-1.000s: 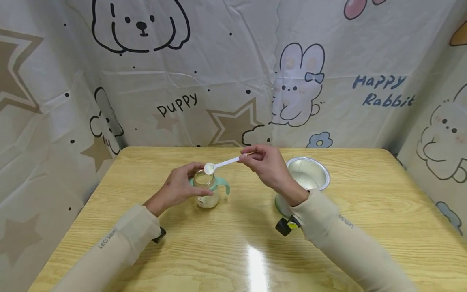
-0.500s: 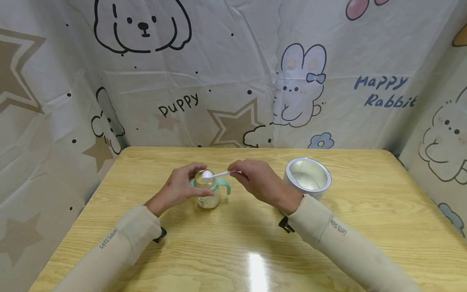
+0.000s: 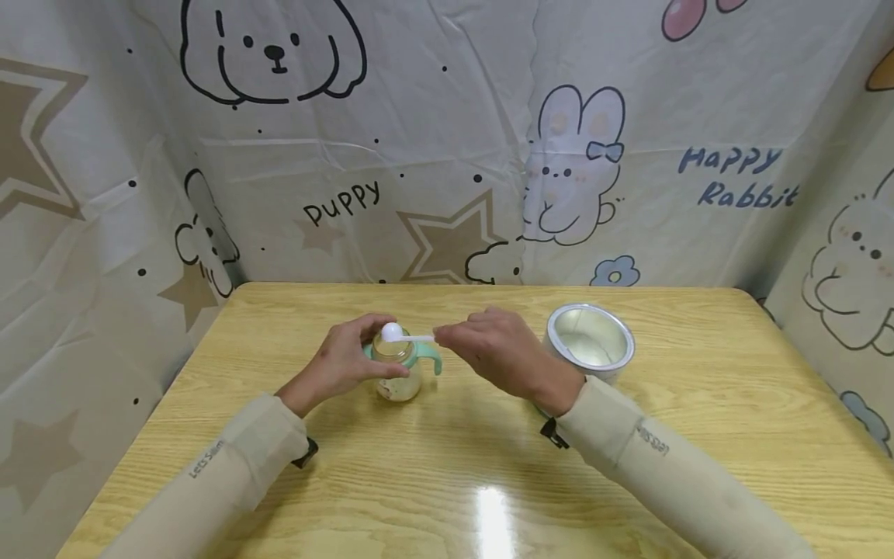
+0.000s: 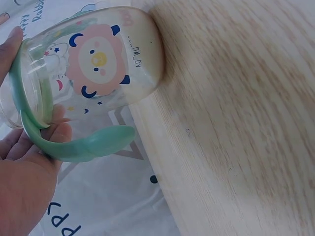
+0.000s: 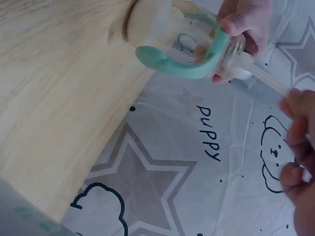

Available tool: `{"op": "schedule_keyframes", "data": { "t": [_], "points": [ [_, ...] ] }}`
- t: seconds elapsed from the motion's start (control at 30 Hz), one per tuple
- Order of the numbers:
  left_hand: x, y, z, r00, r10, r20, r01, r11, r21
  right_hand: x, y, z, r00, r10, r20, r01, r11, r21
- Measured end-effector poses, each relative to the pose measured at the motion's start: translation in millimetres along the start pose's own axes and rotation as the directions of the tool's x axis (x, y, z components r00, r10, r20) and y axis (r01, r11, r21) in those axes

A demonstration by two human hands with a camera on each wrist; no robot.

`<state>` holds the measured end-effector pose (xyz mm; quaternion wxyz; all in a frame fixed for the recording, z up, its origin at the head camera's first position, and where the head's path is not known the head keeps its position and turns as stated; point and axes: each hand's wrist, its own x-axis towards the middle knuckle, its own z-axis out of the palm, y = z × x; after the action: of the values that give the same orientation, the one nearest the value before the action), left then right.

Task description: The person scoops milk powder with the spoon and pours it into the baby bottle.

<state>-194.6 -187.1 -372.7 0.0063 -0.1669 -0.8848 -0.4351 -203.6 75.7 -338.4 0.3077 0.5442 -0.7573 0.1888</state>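
A clear baby bottle [image 4: 103,64] with mint green handles [image 4: 88,145] and a cartoon print stands upright and uncapped on the table. Pale powder or liquid shows in its lower part. My left hand [image 3: 344,359] grips it round the neck, thumb on the near side. From the right, my right hand [image 3: 497,348] pinches the handle end of a white measuring scoop [image 3: 393,332]. In the head view the scoop's bowl is turned over at the bottle's mouth, its rounded underside up. The right wrist view shows the scoop [image 5: 268,81] right at the bottle's rim.
Right of the bottle stands an open metal can [image 3: 590,339] with a silvery inside, partly behind my right forearm. The wooden table [image 3: 419,481] ends at the back against a printed cloth [image 3: 447,155] with cartoon animals.
My right hand has lowered and turned the scoop from bowl-up above the bottle to bowl-down at its mouth. Over the last half second the bowl rises slightly. My left hand keeps its grip.
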Motion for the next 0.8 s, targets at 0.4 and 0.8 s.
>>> {"op": "schedule_keyframes", "data": {
  "t": [0.4, 0.8],
  "points": [
    [3.4, 4.6, -3.9, 0.999, -0.002, 0.046, 0.0, 0.999, 0.034, -2.1, -1.4, -11.6, 0.974, 0.226, 0.033, -0.228, 0.959, 0.169],
    [11.2, 18.9, -12.1, 0.996, 0.041, 0.076, -0.045, 0.997, 0.061, -7.7, 2.2, -35.7, 0.87, 0.487, 0.073, -0.475, 0.791, 0.386]
  ]
}}
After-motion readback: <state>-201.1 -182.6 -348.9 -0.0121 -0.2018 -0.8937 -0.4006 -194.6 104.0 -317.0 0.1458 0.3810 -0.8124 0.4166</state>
